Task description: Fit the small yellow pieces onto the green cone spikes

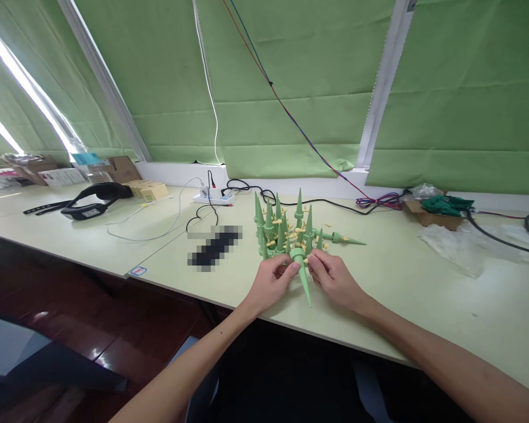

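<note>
A green plastic watering spike points down and toward me near the table's front edge. My left hand is closed on its collar, the thumb pressed against the side. On the other side, my right hand is pinched close to the collar; a small yellow valve shows at its fingertips, mostly hidden. Just behind my hands stand several more green spikes with their points up, small yellow pieces among them. One spike lies on its side to the right of the group.
A blurred dark object lies left of the spikes. Farther left are a black headset and yellow blocks. A power strip with cables runs along the wall. On the right are a cardboard box and clear plastic bags.
</note>
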A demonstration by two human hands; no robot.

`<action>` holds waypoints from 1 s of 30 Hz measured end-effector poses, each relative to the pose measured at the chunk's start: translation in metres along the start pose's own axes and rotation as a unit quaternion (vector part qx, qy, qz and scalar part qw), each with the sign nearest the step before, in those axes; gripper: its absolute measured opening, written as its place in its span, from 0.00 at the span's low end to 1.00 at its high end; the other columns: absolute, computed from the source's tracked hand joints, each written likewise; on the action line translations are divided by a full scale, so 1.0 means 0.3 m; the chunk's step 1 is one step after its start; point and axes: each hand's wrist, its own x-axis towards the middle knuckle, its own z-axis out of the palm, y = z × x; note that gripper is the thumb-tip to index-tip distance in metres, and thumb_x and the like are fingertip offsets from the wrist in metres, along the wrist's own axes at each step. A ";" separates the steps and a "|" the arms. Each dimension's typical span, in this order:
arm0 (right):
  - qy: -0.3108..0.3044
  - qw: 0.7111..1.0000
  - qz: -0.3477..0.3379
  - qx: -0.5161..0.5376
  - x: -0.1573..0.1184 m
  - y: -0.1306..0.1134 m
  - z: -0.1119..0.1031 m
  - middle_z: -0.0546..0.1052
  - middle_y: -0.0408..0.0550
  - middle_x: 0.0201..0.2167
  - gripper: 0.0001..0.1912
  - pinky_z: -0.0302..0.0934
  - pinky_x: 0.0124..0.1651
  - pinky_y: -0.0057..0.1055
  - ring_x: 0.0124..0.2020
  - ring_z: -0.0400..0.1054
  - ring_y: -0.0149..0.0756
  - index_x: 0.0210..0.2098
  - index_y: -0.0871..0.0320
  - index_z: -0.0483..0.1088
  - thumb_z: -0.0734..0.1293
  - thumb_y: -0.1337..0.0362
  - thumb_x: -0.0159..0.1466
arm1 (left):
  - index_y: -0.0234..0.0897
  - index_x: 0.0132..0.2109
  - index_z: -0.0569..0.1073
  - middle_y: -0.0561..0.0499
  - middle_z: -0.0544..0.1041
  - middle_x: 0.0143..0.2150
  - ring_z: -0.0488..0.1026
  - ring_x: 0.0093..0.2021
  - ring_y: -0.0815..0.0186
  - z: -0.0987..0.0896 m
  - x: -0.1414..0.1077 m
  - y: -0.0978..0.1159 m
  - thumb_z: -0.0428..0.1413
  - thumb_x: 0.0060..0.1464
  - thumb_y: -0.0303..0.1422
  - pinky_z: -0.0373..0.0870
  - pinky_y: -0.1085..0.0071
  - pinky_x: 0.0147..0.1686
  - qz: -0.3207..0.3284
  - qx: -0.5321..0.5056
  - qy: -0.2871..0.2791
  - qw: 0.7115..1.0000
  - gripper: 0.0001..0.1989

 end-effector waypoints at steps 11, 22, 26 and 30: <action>0.002 0.999 0.039 0.000 0.001 -0.003 0.003 0.58 0.39 0.14 0.26 0.49 0.24 0.29 0.18 0.52 0.28 0.19 0.55 0.53 0.53 0.52 0.71 | 0.36 0.43 0.73 0.49 0.70 0.40 0.64 0.28 0.73 0.013 -0.012 -0.012 0.58 0.57 0.37 0.61 0.77 0.23 0.083 -0.012 0.023 0.996 0.11; 0.046 0.997 0.019 0.066 0.000 -0.009 -0.002 0.60 0.39 0.19 0.22 0.50 0.23 0.29 0.18 0.53 0.28 0.24 0.55 0.57 0.55 0.51 0.71 | 0.35 0.36 0.69 0.53 0.68 0.27 0.63 0.23 0.72 0.008 -0.014 -0.005 0.49 0.64 0.41 0.62 0.75 0.25 0.027 -0.040 0.025 0.999 0.14; 0.019 1.000 -0.013 0.003 -0.002 -0.018 -0.007 0.60 0.39 0.18 0.21 0.50 0.26 0.29 0.20 0.53 0.29 0.25 0.55 0.56 0.55 0.54 0.72 | 0.35 0.27 0.66 0.56 0.62 0.17 0.61 0.20 0.71 0.001 -0.013 -0.011 0.40 0.67 0.43 0.62 0.72 0.27 -0.005 -0.081 0.006 0.997 0.24; -0.017 0.999 -0.032 -0.039 -0.004 -0.023 -0.004 0.61 0.39 0.19 0.20 0.51 0.28 0.29 0.22 0.53 0.30 0.25 0.55 0.56 0.54 0.55 0.72 | 0.35 0.22 0.60 0.54 0.63 0.19 0.61 0.23 0.70 -0.001 -0.012 -0.007 0.41 0.66 0.45 0.61 0.72 0.28 0.003 -0.066 -0.022 0.998 0.27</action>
